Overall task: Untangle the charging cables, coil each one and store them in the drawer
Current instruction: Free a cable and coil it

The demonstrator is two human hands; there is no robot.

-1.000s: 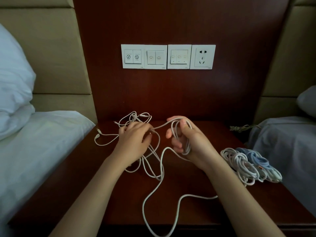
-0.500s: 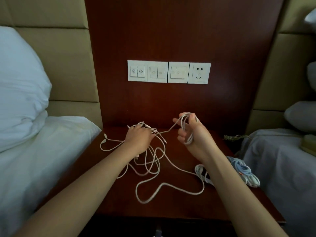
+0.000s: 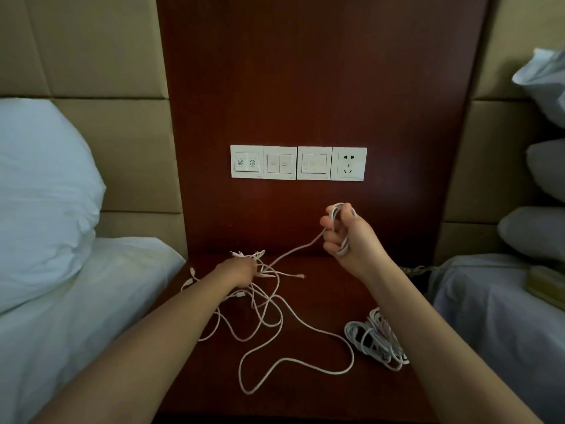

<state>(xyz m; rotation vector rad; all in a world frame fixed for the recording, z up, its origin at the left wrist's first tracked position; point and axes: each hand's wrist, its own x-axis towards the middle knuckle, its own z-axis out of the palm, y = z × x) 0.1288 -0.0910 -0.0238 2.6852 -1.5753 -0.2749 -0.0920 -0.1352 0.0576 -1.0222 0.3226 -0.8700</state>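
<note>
Right hand (image 3: 345,237): raised over the counter (image 3: 324,295), fingers curled round a coil (image 3: 344,250) of white cable. Free run slants down-left to the tangle (image 3: 263,272). Left hand (image 3: 238,272): on the tangle, nearer it (fingers hidden; grip cannot be told). Finished coils (image 3: 376,341): on counter by right forearm. Drawer: not in view.

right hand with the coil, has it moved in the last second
Yes. The right hand has risen from over the nightstand top to closer under the wall socket.
</note>
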